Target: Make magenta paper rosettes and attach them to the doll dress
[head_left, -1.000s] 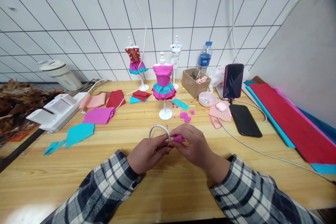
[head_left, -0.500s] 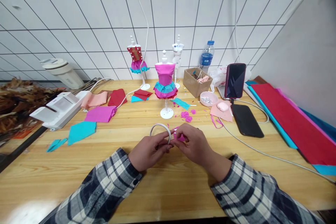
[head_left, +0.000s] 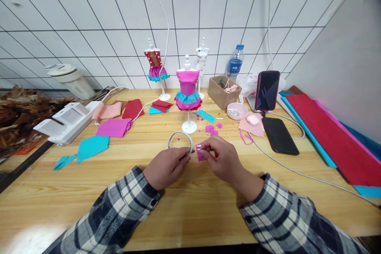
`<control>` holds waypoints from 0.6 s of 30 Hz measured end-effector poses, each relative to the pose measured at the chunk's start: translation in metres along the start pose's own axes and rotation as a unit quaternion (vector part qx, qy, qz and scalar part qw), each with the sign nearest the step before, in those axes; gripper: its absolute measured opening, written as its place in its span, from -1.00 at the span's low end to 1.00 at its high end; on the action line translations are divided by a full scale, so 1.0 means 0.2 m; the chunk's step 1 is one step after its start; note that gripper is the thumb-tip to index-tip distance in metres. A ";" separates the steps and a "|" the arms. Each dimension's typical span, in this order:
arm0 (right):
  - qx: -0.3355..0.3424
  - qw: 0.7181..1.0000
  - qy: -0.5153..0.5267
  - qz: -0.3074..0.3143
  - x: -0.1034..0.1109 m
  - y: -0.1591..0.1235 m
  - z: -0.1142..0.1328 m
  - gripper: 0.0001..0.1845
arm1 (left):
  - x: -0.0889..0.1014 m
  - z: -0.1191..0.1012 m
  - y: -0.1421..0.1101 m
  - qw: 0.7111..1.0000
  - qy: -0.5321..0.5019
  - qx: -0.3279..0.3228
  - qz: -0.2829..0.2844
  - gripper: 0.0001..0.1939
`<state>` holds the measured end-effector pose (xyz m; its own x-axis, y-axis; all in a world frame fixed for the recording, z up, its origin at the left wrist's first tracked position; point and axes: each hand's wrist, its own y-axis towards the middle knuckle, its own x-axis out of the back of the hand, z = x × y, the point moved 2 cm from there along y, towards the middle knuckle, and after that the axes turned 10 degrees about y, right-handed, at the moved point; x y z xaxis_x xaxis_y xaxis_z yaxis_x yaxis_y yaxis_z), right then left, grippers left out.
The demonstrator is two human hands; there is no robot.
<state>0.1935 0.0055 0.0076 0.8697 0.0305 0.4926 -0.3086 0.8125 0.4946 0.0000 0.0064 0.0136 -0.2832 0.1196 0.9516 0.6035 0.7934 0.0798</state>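
My left hand (head_left: 166,168) is closed around the lower right edge of a thin whitish ring (head_left: 180,132), which looks like a narrow roll of tape and stands tilted up from the fingers. A short gap to the right, my right hand (head_left: 225,160) pinches a small magenta piece of paper (head_left: 200,156) bearing narrow white strips. Its fingers hide part of that piece. Beyond both hands stands a small white dress form in a magenta top (head_left: 187,82) and a ruffled turquoise and magenta skirt (head_left: 188,100). Magenta rosettes (head_left: 211,129) lie near its base.
Two more small dress forms stand behind, one in a red top (head_left: 154,60). A cardboard box (head_left: 222,94), a pink bowl (head_left: 237,110), phones (head_left: 279,135) and a cable are on the right. Folded coloured papers (head_left: 114,127) and a white holder (head_left: 70,121) lie left.
My hands have drawn apart: the left has moved slightly left with the ring. The magenta piece by my right fingers is now in plainer view.
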 end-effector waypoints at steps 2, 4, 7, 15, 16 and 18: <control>-0.005 1.000 0.000 -0.003 0.00 0.00 0.00 -0.94 | 0.01 -0.02 0.00 0.999 0.038 0.001 0.003 -0.70; 0.016 1.000 -0.020 0.003 -0.01 0.00 0.02 -0.92 | 0.01 -0.04 0.00 0.999 0.041 0.016 0.001 -0.69; 0.095 0.993 -0.063 0.018 -0.03 -0.01 0.08 -0.87 | 0.01 -0.02 0.00 0.998 -0.036 0.048 -0.014 -0.67; 0.048 0.998 0.049 -0.013 0.03 -0.02 0.07 -0.93 | 0.10 0.45 -0.02 0.971 -0.015 0.179 -0.158 -0.60; 0.003 0.998 0.070 -0.007 0.03 -0.01 0.05 -0.91 | 0.11 0.48 -0.02 0.975 0.043 0.158 -0.153 -0.60; -0.065 0.992 0.105 0.011 0.03 0.01 0.00 -0.89 | 0.10 0.52 -0.01 0.980 0.113 0.120 -0.111 -0.61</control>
<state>0.1977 0.0062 0.0115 0.9282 0.1591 0.3364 -0.2891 0.8776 0.3824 -0.0844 0.0690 0.0027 -0.2000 -0.1856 0.9621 0.3457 0.9054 0.2466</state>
